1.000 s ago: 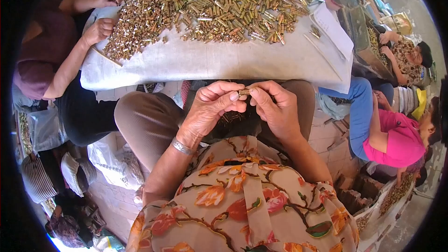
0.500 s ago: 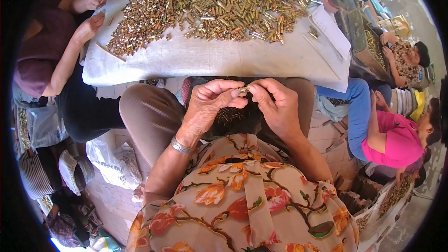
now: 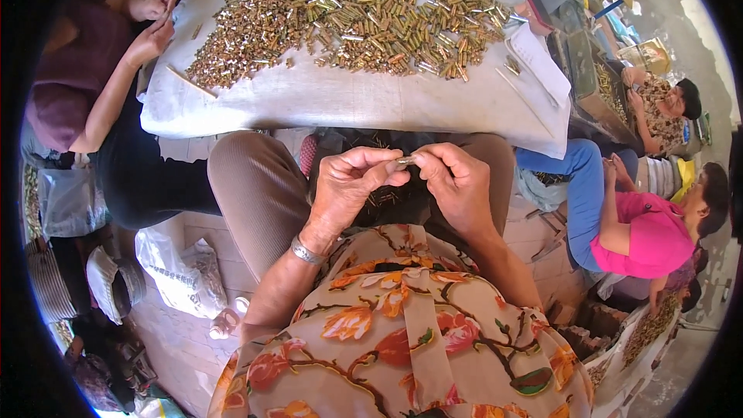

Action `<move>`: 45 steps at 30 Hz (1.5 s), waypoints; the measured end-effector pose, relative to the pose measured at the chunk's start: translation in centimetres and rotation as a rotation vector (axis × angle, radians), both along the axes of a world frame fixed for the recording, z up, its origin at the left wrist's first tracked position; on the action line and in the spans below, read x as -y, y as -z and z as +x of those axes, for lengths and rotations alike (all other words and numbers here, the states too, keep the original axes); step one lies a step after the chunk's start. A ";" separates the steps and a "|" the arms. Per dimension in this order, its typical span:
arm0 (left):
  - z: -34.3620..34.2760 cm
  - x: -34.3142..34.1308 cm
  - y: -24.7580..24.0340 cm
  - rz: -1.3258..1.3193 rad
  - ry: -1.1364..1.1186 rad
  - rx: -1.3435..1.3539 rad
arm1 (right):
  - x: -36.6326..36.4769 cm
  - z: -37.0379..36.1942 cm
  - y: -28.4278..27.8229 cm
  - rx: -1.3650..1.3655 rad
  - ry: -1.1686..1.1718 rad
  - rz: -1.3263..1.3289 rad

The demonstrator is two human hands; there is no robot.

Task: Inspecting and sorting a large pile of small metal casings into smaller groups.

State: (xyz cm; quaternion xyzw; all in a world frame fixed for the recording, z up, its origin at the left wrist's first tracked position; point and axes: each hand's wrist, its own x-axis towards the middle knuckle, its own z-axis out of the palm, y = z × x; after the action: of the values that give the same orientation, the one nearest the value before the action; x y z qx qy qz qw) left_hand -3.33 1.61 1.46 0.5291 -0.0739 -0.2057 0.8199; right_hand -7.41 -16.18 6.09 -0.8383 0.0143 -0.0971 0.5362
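Observation:
Above my lap, my left hand (image 3: pixel 346 190) pinches a small brass-coloured metal piece (image 3: pixel 405 161) between thumb and fingers. My right hand (image 3: pixel 458 187) is closed at the piece's other end, fingertips pressed against it. The piece is too small to tell more of its kind. Below my hands, between my knees, lie more thin metal pieces (image 3: pixel 377 200) in something dark, partly hidden by the hands. Ahead, on a white-covered table (image 3: pixel 340 104), spreads a large heap of brass-coloured metal tubes (image 3: pixel 402 15), with shorter, coppery pieces (image 3: pixel 240 39) on its left side.
A thin stick (image 3: pixel 191 82) and a sheet of paper (image 3: pixel 538 62) lie on the table. Another person's hands (image 3: pixel 155 27) work at the left. A person in pink (image 3: pixel 646 232) sits at the right. A white plastic bag (image 3: pixel 182 271) rests on the floor.
The view has shifted slightly, so the table and heap appear moved. Both hands keep holding the small piece, its angle slightly changed.

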 end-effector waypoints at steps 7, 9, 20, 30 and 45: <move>0.1 -0.3 -0.1 -0.214 -0.063 -0.113 | 2.2 0.5 -2.4 -0.182 0.103 0.419; -0.3 -0.4 -0.4 -0.222 -0.032 -0.132 | 1.3 0.1 -1.9 -0.254 -0.048 0.584; -1.3 0.0 -2.2 -0.161 -0.015 -0.032 | -0.8 -1.3 -2.2 -0.105 -0.120 0.372; -1.7 0.1 -3.0 -0.121 -0.019 0.002 | -1.3 -1.7 -1.9 -0.002 -0.082 0.242; -2.0 0.4 -3.3 -0.161 -0.048 -0.077 | -1.3 -1.9 -1.6 0.099 -0.062 0.105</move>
State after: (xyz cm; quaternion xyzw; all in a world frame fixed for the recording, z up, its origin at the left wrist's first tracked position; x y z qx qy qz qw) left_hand -5.29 1.23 4.78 0.4549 -0.0457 -0.1997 0.8667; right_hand -9.31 -14.90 7.74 -0.8034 -0.0333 -0.1208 0.5822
